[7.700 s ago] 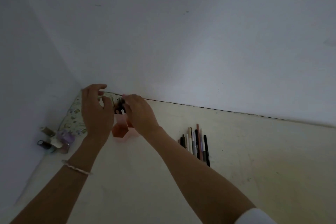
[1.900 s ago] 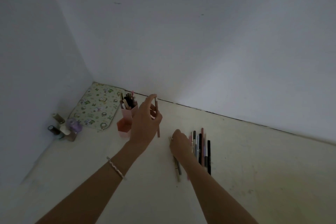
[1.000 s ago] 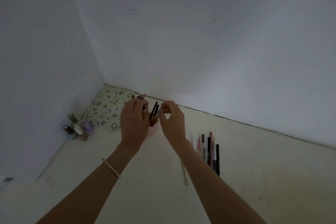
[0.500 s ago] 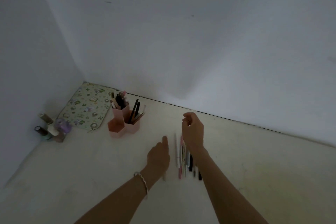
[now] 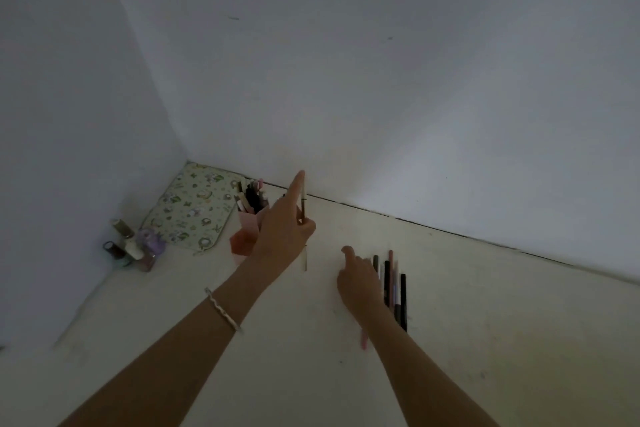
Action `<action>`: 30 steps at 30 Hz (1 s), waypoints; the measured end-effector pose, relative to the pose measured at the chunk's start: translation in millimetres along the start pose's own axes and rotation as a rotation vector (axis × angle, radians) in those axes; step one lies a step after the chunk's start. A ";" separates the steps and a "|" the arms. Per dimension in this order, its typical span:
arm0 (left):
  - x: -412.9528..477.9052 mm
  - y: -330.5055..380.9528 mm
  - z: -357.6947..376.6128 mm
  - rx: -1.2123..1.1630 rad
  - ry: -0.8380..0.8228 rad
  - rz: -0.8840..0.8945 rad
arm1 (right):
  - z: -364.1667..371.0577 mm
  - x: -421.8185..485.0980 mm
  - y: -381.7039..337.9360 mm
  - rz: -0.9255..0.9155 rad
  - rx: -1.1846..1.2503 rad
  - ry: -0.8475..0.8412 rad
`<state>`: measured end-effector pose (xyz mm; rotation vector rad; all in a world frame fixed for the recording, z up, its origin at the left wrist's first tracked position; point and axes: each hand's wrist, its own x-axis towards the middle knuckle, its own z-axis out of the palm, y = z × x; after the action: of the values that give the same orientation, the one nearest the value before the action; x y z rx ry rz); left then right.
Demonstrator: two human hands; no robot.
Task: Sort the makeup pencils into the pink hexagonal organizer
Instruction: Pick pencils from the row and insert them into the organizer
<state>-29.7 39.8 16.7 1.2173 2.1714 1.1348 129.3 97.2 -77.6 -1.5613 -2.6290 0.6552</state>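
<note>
The pink hexagonal organizer [image 5: 246, 224] stands near the wall corner with several pencils upright in its tall cell. My left hand [image 5: 285, 225] is raised just right of it, pinching a thin pale pencil [image 5: 304, 215] held upright. My right hand [image 5: 358, 279] rests low on the surface, fingers on the left side of the row of loose makeup pencils [image 5: 393, 282]. Whether it grips one is hidden. A pink pencil [image 5: 363, 340] pokes out under my right wrist.
A floral patterned mat [image 5: 194, 206] lies in the corner behind the organizer. Several small nail polish bottles [image 5: 133, 250] stand against the left wall. Walls close in at the left and back.
My left hand has lifted a pale pencil off the surface and carried it up toward the organizer. My right hand has dropped onto the pencil row.
</note>
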 end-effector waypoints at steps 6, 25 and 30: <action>10.0 -21.9 -41.8 -0.090 0.316 0.028 | -29.7 12.5 -38.7 -0.113 0.436 0.366; -18.5 -32.3 -27.2 0.409 0.503 0.258 | -26.9 11.8 -93.4 -0.452 0.403 0.535; -44.1 -8.6 45.0 0.460 0.178 0.270 | -48.4 6.2 -54.9 -0.214 0.550 0.625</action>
<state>19.7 20.8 -18.5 1.7026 2.5542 0.8928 91.0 96.5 -15.0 -1.0748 -1.9035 0.6593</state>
